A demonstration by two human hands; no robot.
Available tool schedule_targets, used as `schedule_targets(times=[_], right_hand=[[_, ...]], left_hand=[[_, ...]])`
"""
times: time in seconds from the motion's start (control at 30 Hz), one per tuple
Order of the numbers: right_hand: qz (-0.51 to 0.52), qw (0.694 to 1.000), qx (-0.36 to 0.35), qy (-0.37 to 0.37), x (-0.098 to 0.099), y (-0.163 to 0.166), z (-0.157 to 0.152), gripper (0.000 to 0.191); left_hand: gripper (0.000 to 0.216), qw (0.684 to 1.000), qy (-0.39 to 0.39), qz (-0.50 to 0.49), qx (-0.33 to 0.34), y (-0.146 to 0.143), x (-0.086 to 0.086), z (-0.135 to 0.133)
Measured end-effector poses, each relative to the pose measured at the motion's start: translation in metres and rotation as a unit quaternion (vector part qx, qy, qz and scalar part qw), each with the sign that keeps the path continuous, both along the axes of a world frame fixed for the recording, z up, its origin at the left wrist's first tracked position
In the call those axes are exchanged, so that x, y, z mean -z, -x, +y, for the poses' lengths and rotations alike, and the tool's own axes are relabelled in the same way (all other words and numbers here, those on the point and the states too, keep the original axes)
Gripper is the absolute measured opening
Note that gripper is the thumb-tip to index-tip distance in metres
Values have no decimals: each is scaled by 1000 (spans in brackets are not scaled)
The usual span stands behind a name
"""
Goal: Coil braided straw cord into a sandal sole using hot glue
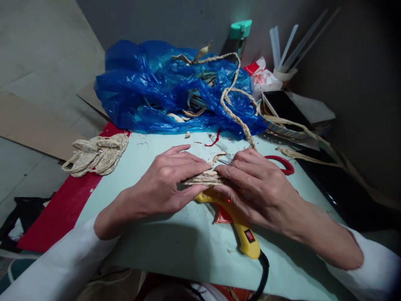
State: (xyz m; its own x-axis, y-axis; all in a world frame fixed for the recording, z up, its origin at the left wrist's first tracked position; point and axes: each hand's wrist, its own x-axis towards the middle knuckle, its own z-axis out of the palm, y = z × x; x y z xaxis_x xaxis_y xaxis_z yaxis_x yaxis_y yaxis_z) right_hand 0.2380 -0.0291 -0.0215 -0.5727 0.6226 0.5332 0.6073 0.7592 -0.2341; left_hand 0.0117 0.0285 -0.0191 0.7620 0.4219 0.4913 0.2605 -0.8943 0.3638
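Between both hands is a flat coil of braided straw cord (205, 178), pale beige. My left hand (171, 179) grips its left end between thumb and fingers. The right end is pinched by my right hand (257, 184), whose fingers hide part of it. From behind my right hand a long braid (238, 119) runs up and back over the blue bag. Just below the coil lies a yellow hot glue gun (246, 234) with an orange trigger and a small red light. Scissors with a red handle (286, 165) lie partly hidden behind my right hand.
A crumpled blue plastic bag (134, 92) with straw strips sits at the back. A bundle of braided cord (98, 154) lies at left on red material. At right are a phone (286, 106) in a basket, a cup of glue sticks (285, 75) and a dark flat panel (338, 188).
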Motion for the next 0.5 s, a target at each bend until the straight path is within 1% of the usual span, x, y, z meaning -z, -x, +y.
schedule_targets(times=[0.1,0.13,0.17,0.2,0.27,0.3,0.33,0.4,0.43,0.5], right_hand=[[5,1000,28,-12,3,-4,2,8],[7,999,40,-12,3,-5,3,7],[10,999,50,-10,4,-7,3,7],[15,998,57,-9,4,-7,4,8],[30,997,64,-6,3,-8,4,8],[36,997,65,-3,2,-8,3,7],[39,997,64,-1,1,-8,3,6],[47,997,62,2,1,-6,2,5],[51,997,60,2,0,-5,1,6],[61,997,54,5,1,-4,1,7]], left_hand=[[88,995,84,-16,-49,2,-3,8],[101,992,107,-30,-62,3,-4,10],[108,989,123,-42,-72,4,-5,12],[109,987,131,-51,-78,4,-6,14],[104,988,125,-51,-79,4,-6,14],[96,989,114,-45,-78,3,-6,13],[84,991,97,-43,-78,2,-4,11],[48,992,61,-55,-93,0,-1,7],[34,991,48,-66,-104,-1,0,5],[23,989,30,-81,-117,-1,2,3]])
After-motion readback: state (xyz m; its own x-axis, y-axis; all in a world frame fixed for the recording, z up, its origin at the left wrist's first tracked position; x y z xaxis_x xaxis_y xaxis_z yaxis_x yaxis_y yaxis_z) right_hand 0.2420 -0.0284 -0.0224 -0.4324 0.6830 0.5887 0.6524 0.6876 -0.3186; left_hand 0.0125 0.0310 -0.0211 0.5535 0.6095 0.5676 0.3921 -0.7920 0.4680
